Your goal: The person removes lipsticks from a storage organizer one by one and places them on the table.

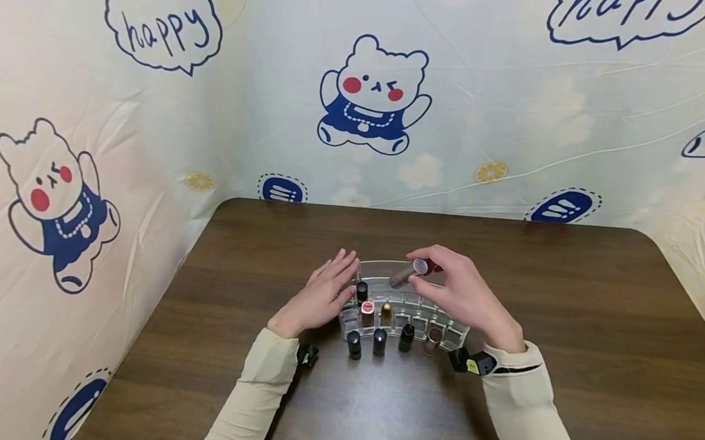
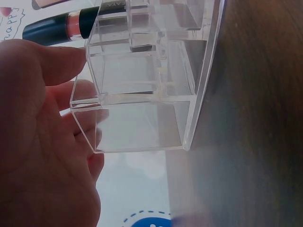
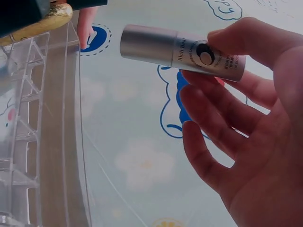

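Pinched between the thumb and fingers of the right hand, a silver tube hung over the back part of a clear organizer

Its long axis ran aslant: the pale round end was up by the fingertips, and the free end pointed down and leftward at the organizer's back tiers, though whether the two touched could not be told. The left hand was the farther from the tube, lying at the organizer's left end with fingers stretched out along it and the thumb at its clear edge, just beside a black-capped tube that stood in the organizer
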Available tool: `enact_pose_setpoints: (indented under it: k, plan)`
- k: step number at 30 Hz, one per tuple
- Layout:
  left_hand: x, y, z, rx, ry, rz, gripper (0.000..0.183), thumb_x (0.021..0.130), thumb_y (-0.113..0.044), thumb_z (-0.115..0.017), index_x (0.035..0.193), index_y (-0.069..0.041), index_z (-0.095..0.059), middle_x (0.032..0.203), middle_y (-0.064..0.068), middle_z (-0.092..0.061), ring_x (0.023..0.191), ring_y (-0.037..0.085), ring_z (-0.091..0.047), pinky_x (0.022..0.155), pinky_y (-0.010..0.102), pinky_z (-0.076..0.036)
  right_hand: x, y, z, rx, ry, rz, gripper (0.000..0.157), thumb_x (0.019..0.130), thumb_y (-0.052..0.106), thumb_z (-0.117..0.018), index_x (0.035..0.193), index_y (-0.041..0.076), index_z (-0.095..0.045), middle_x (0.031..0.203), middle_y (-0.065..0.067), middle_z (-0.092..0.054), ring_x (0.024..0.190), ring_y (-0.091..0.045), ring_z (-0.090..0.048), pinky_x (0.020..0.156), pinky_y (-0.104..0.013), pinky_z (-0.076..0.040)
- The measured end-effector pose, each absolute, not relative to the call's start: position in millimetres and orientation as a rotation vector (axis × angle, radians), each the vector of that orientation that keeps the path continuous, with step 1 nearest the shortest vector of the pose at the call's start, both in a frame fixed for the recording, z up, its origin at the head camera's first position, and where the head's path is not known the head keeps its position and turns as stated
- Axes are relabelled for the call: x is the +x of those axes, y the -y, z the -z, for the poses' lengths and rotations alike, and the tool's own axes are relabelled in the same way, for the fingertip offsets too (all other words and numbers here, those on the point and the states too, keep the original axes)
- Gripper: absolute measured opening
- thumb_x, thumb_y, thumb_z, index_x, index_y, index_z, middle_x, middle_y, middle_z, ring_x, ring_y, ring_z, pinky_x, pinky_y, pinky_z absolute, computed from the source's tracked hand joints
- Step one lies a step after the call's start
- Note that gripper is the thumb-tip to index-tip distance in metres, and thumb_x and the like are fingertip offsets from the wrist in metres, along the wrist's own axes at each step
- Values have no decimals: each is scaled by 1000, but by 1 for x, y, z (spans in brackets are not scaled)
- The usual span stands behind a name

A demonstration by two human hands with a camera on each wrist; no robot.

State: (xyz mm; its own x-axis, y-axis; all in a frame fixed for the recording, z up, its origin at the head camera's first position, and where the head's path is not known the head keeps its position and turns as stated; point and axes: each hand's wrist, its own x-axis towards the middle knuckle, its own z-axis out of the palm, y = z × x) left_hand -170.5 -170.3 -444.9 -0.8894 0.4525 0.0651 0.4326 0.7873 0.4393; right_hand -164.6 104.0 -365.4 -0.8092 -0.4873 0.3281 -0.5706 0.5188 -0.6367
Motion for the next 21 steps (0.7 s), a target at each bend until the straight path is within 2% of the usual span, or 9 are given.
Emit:
enact_pose_setpoints:
  k: [9,17,21]
  plan:
    - [-169,170,443,719,-2921,-699,55,103,-29,-42,151,-6,-29,161,7,-20,151,28,-14,121,49,-15,-154,-116,372,829,2578,-1219,32,85,9,-72,116,10,-65,103,-2,-70,86,-17,-61,73,-28,-51]
    - [-169,170,443,727,-2922,-716,54,103,-27,-44,151,-5,-31,160,11,-23,151,29,-14,121,50,-16,-147,-128,373,755,2557,-1259,37,85,8,-73,120,10,-63,100,-3,-70,83,-16,-59,61,-25,-47]
    - [-169,170,442,729,-2920,-729,54,102,-25,-45,150,-3,-32,160,11,-24,151,29,-14,120,52,-17,-145,-133,375,743,2519,-1228,38,82,5,-74,119,8,-63,99,-3,-70,84,-16,-61,65,-21,-48]
